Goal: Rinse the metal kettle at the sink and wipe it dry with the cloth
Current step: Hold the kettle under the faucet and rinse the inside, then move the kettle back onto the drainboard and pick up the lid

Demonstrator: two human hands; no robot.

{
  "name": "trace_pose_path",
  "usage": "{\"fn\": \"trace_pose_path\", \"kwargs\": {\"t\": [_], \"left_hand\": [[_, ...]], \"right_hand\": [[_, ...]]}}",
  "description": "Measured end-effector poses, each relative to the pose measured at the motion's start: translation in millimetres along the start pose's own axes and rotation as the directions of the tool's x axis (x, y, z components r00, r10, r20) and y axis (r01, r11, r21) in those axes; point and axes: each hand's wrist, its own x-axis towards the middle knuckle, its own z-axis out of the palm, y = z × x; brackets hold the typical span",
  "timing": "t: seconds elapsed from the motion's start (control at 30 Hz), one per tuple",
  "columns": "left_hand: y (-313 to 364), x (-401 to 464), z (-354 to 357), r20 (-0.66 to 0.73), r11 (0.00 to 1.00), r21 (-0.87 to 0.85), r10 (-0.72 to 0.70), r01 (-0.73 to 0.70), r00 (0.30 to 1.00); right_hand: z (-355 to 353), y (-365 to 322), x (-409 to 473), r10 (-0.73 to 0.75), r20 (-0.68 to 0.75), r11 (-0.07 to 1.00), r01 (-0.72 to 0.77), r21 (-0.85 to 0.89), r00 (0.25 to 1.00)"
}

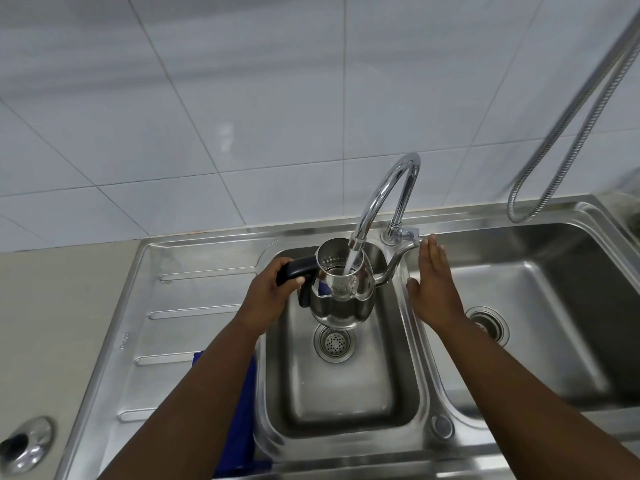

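Rinsing is underway: under the faucet [388, 188], the left hand [273, 292] clamps the kettle [341, 296] handle; right hand [433, 285] spread flat beside it. Blue cloth [242, 403] unused; drying remains.

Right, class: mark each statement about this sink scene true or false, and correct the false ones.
1. Water runs from the faucet into the kettle. True.
2. The right hand holds the kettle. False: the left hand has a grip on its black handle; the right hand is open beside the faucet lever.
3. The kettle's lid is on. False: its top is open.
4. A blue cloth lies on the drainboard. True.
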Motion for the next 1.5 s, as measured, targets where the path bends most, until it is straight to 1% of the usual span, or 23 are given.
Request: {"fn": "trace_pose_path", "kwargs": {"t": [0.07, 0.13, 0.17, 0.3, 0.47, 0.57, 0.67, 0.77, 0.8, 0.87, 0.93, 1.1, 1.2, 1.33, 1.5], "left_hand": [[0, 0, 0, -0.002, 1.0, 0.003, -0.001, 0.001, 1.0], [0, 1, 0, -0.004, 1.0, 0.01, -0.006, 0.006, 1.0], [0, 1, 0, -0.004, 1.0, 0.011, -0.006, 0.006, 1.0], [0, 2, 0, -0.006, 1.0, 0.009, 0.002, -0.002, 1.0], [0, 2, -1, 0.003, 1.0, 0.02, 0.012, -0.012, 1.0], [-1, 2, -2, 0.01, 1.0, 0.021, 0.012, -0.012, 1.0], [-1, 0, -3, 0.018, 1.0, 0.011, 0.008, -0.008, 1.0], [0, -4, -5, 0.018, 1.0, 0.003, 0.005, -0.005, 1.0], [0, -6, -7, 0.02, 1.0, 0.008, 0.004, -0.004, 1.0], [2, -11, -9, 0.019, 1.0, -0.002, 0.009, -0.009, 1.0], [3, -16, -13, 0.02, 1.0, -0.02, 0.014, -0.014, 1.0], [0, -33, -31, 0.064, 1.0, -0.025, 0.005, -0.004, 0.998], [-2, -50, -45, 0.073, 0.999, -0.039, 0.007, -0.004, 0.997], [-9, -77, -69, 0.08, 0.996, -0.086, 0.013, -0.007, 0.997], [-19, -112, -119, 0.06, 0.995, -0.102, 0.0, 0.006, 0.998]], "right_hand": [[4, 1, 0, -0.005, 0.101, 0.994, 0.016, -0.108, 0.995], [5, 0, 2, 0.019, 0.144, 0.984, 0.007, -0.179, 0.989], [5, 0, 5, 0.032, 0.154, 0.983, -0.003, -0.185, 0.988], [-5, -7, 22, 0.051, 0.162, 0.99, -0.028, -0.141, 0.986], [-30, -11, 52, 0.122, 0.206, 0.992, -0.115, -0.045, 0.971], [-38, -12, 55, 0.097, 0.208, 0.995, -0.095, -0.021, 0.973], [-36, -10, 45, 0.128, 0.157, 0.986, -0.143, 0.089, 0.979], [-30, -16, 24, 0.086, 0.061, 0.965, -0.098, 0.241, 0.994], [-28, -21, 15, 0.091, 0.06, 0.94, -0.106, 0.324, 0.994], [-25, -36, -2, 0.091, 0.133, 0.872, -0.143, 0.467, 0.987], [-20, -45, -16, 0.061, 0.14, 0.837, -0.127, 0.533, 0.988], [-19, -56, -42, 0.063, 0.037, 0.87, -0.073, 0.487, 0.997], [-21, -70, -62, 0.054, 0.046, 0.882, -0.069, 0.465, 0.997], [-19, -93, -90, 0.012, 0.024, 0.913, -0.021, 0.408, 1.0], [-11, -140, -121, -0.02, 0.027, 0.908, 0.007, 0.418, 0.999]]}}
